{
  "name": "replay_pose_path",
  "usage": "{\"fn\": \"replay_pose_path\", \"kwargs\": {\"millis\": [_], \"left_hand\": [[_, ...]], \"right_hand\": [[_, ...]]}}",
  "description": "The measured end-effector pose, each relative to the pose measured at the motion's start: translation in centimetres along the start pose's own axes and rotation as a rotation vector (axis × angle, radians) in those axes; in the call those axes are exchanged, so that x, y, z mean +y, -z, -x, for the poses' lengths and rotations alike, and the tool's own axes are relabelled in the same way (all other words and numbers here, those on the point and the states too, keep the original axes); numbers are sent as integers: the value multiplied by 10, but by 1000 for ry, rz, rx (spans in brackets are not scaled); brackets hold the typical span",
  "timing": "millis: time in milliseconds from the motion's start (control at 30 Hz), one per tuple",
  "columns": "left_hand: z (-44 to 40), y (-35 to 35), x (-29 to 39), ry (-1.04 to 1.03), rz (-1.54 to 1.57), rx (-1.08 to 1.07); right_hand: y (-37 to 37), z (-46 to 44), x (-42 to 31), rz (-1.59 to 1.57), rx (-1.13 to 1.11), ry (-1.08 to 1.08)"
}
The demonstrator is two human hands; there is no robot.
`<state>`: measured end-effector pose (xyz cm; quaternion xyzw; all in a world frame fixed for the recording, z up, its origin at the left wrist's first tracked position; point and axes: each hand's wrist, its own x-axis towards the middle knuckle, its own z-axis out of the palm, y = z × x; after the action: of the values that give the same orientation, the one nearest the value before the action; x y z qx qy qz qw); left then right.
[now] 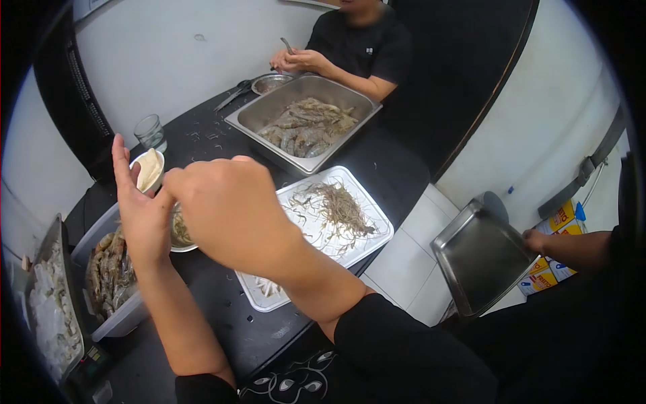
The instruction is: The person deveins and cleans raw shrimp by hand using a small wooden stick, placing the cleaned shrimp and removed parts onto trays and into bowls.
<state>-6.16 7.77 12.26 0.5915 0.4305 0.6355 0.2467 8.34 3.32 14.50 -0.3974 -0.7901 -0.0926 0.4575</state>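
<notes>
Hovering near bowl rim (160, 178), left hand (140, 209), fingers apart; near tray edge (385, 229), right hand (219, 202) curled, hold unclear.

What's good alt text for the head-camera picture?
A person's curled right hand overlaps their raised left hand above a black table bearing a steel pan of shrimp and a white tray of stringy scraps; another person is opposite.

Shrimp (311, 124) in pan (259, 111), ice (50, 316) probably leftmost
</notes>
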Motion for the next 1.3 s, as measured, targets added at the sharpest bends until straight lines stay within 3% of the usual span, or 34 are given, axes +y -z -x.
{"fn": "replay_pose_path", "kwargs": {"millis": [267, 533, 633, 767, 800, 1300], "left_hand": [[6, -5, 7, -3, -10, -31], [13, -12, 16, 27, 39, -141], [13, -13, 17, 55, 9, -362], [22, -15, 14, -248, -387, -768], [25, -16, 14, -227, -457, -851], [40, -29, 26, -93, -449, -849]], "right_hand": [[31, -1, 13, -22, 75, -169], [49, 1, 22, -138, 208, -143], [52, 2, 24, -127, 202, -155], [53, 3, 27, -118, 188, -171], [52, 3, 27, -145, 180, -174], [57, 12, 28, -150, 179, -205]]}}
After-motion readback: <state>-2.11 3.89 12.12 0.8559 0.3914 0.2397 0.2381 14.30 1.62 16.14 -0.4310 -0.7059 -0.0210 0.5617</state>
